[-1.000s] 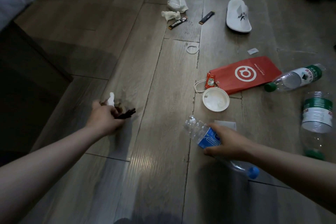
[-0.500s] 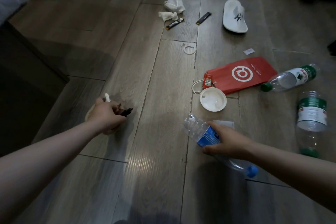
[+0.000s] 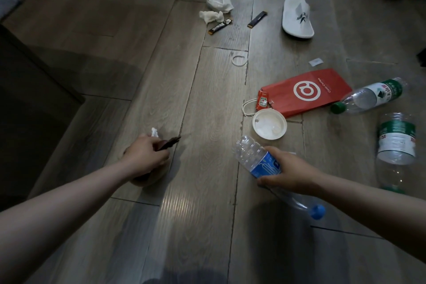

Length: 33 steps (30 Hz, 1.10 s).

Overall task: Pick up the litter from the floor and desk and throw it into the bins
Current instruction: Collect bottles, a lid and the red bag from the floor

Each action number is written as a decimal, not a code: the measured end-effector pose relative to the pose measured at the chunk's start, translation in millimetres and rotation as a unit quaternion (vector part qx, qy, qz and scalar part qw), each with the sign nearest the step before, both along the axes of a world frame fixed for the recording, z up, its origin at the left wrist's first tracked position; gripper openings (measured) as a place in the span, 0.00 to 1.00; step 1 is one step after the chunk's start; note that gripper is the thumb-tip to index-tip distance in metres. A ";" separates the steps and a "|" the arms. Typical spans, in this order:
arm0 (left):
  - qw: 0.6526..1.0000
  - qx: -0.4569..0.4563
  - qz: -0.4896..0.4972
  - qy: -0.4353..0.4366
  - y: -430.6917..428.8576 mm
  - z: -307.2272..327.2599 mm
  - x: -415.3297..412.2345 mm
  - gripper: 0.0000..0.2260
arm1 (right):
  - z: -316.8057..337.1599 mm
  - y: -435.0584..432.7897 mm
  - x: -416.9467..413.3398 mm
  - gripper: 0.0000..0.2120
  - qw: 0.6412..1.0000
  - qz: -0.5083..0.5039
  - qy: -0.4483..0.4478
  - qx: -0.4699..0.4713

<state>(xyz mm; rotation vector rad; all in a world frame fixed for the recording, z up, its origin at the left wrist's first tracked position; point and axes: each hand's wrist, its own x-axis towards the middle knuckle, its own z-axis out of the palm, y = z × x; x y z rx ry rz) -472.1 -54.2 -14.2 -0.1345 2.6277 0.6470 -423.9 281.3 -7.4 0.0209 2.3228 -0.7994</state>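
Observation:
My right hand (image 3: 288, 172) grips a clear plastic bottle with a blue label and blue cap (image 3: 254, 157), held above the wooden floor. My left hand (image 3: 145, 157) is closed on a bundle of small litter: a dark wrapper (image 3: 170, 142), a bit of white tissue (image 3: 154, 132) and a pale round item (image 3: 152, 178) under the palm. On the floor ahead lie a white lid (image 3: 269, 127), a red paper bag (image 3: 306, 91), a ketchup sachet (image 3: 262, 100), two green-capped bottles (image 3: 368, 97) (image 3: 396, 145), crumpled tissues (image 3: 219, 1) and two dark stick packets (image 3: 220, 26) (image 3: 257, 19).
A white slipper (image 3: 297, 16) lies at the back right. A white ring (image 3: 239, 60) and a small white scrap (image 3: 315, 62) rest mid-floor. Dark furniture (image 3: 30, 99) fills the left side. No bin is visible.
The view has shifted slightly; both hands hold the same items. My left hand has drawn a little nearer with its litter, and the pale round item now shows under it.

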 end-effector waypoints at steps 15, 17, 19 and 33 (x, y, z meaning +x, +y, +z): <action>0.991 -0.134 0.007 -0.006 -71.0 11.7 10.1 0.09 | 5.2 -3.5 5.3 0.33 1.000 0.020 0.008 -0.013; 0.991 -0.130 0.016 -0.017 -71.8 9.3 10.8 0.11 | 5.4 -5.1 7.2 0.31 1.000 0.017 0.005 -0.020; 0.993 -0.114 0.011 -0.036 -73.7 8.9 11.6 0.18 | 5.4 -6.0 8.1 0.31 1.000 0.014 0.000 -0.023; 0.994 -0.107 -0.011 0.010 -66.3 -10.5 14.1 0.19 | 4.5 -10.1 2.8 0.35 1.000 0.023 0.006 0.002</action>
